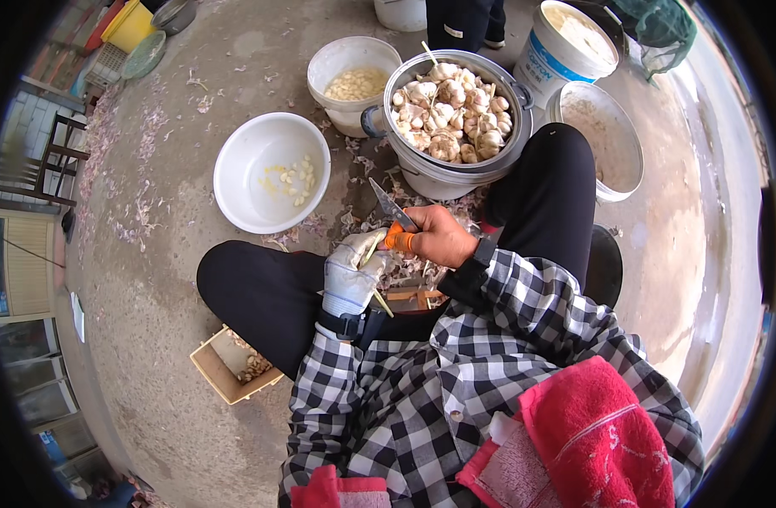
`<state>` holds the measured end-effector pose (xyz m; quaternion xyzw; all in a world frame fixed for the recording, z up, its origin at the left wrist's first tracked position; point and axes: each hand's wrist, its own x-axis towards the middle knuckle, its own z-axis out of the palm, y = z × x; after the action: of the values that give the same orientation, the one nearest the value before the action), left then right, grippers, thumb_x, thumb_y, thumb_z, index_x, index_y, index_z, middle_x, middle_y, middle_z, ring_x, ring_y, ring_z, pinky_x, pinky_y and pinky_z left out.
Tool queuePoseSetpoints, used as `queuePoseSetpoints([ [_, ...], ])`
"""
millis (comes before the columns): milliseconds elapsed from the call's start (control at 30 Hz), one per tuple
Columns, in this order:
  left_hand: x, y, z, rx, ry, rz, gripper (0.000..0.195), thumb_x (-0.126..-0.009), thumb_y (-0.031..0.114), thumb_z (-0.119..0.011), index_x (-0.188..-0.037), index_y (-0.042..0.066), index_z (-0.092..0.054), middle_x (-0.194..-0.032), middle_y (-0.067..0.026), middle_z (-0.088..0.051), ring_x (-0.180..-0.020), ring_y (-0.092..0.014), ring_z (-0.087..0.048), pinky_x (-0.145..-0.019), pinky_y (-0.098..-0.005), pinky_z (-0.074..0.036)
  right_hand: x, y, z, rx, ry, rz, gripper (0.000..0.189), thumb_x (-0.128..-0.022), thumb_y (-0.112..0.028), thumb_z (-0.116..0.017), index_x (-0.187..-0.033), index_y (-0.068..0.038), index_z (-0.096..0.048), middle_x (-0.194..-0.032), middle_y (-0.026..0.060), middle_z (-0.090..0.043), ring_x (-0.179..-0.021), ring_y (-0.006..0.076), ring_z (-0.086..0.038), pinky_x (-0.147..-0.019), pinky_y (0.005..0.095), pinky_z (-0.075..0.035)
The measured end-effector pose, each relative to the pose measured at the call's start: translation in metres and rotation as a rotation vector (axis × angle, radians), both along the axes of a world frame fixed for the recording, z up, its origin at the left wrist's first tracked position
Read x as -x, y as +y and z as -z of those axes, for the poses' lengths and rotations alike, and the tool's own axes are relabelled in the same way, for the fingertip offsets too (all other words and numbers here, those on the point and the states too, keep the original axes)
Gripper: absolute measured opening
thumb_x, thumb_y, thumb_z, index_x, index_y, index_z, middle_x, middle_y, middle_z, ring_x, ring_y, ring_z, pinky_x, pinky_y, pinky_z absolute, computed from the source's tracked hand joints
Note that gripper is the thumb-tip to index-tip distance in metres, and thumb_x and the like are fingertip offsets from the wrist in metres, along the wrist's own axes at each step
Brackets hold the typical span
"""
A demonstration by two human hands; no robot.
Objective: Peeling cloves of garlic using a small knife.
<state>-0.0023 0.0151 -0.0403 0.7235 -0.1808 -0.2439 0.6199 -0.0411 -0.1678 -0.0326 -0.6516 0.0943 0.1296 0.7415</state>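
My left hand (355,270), in a white work glove, is closed around a pale green garlic stem (383,303). Both stem ends stick out; any bulb inside the fist is hidden. Just to its right, my bare right hand (444,236) grips a knife (391,204), its pointed blade angled up and left. Orange material (398,239) wraps the handle or fingers; I cannot tell which. Beyond the hands, a metal pot (397,136) heaped with garlic bulbs (451,111) rests on a white bucket (439,184). To its left, a white basin (239,171) holds some peeled cloves (297,178).
Another white bucket (321,95) contains many peeled cloves. At right stand a labelled bucket (540,66) and a tilted bucket (632,149). A small box (213,371) with garlic pieces sits by my left knee. Garlic skins (140,216) litter the concrete. Another person's legs (461,25) appear ahead.
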Motion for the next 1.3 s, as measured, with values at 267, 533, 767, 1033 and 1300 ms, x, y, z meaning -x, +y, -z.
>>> queuePoseSetpoints([
  [267,0.003,-0.005,0.008,0.093,0.178,-0.075,0.031,-0.081,-0.003,-0.059,-0.111,-0.002,-0.058,-0.094,-0.0045,-0.061,-0.083,-0.010,-0.057,-0.073,-0.0224,-0.048,0.001,0.009,0.001,0.027,0.033,0.059,0.012,-0.082,-0.008,-0.060,-0.089,0.002,-0.059,-0.068,0.0026,-0.058,-0.055,0.0079,-0.050,-0.049,0.0243,-0.041],
  [533,0.000,-0.007,0.002,0.165,0.286,-0.119,0.027,-0.086,0.005,-0.056,-0.114,0.003,-0.056,-0.093,-0.0009,-0.062,-0.062,-0.001,-0.048,-0.054,-0.0151,-0.040,0.001,0.013,0.001,-0.187,0.149,0.204,0.017,-0.085,-0.016,-0.062,-0.084,0.000,-0.057,-0.063,0.0030,-0.055,-0.051,0.0115,-0.048,-0.048,0.0277,-0.040],
  [767,0.007,-0.012,0.006,0.232,0.351,-0.090,0.034,-0.082,0.003,-0.062,-0.116,0.003,-0.055,-0.089,0.0002,-0.059,-0.058,-0.002,-0.048,-0.049,-0.0159,-0.040,0.000,0.013,0.005,0.416,-0.236,0.126,0.016,-0.085,-0.014,-0.061,-0.083,0.000,-0.054,-0.062,0.0068,-0.054,-0.056,0.0121,-0.047,-0.052,0.0309,-0.040],
  [1033,-0.002,0.001,0.008,0.360,0.498,-0.087,0.033,-0.085,0.010,-0.060,-0.116,0.001,-0.055,-0.094,-0.0027,-0.062,-0.061,-0.003,-0.052,-0.051,-0.0147,-0.042,-0.002,0.003,0.012,-0.183,0.086,0.231,0.015,-0.087,-0.016,-0.060,-0.088,-0.002,-0.055,-0.065,0.0012,-0.056,-0.050,0.0085,-0.049,-0.043,0.0233,-0.038],
  [1300,0.003,-0.005,0.002,0.178,0.178,-0.036,0.044,-0.084,0.004,-0.054,-0.127,0.000,-0.048,-0.125,-0.0090,-0.054,-0.080,-0.008,-0.056,-0.071,-0.0186,-0.047,-0.004,-0.003,-0.004,-0.121,0.290,0.192,0.028,-0.083,-0.027,-0.069,-0.092,-0.002,-0.060,-0.065,0.0002,-0.056,-0.047,0.0059,-0.047,-0.038,0.0212,-0.035],
])
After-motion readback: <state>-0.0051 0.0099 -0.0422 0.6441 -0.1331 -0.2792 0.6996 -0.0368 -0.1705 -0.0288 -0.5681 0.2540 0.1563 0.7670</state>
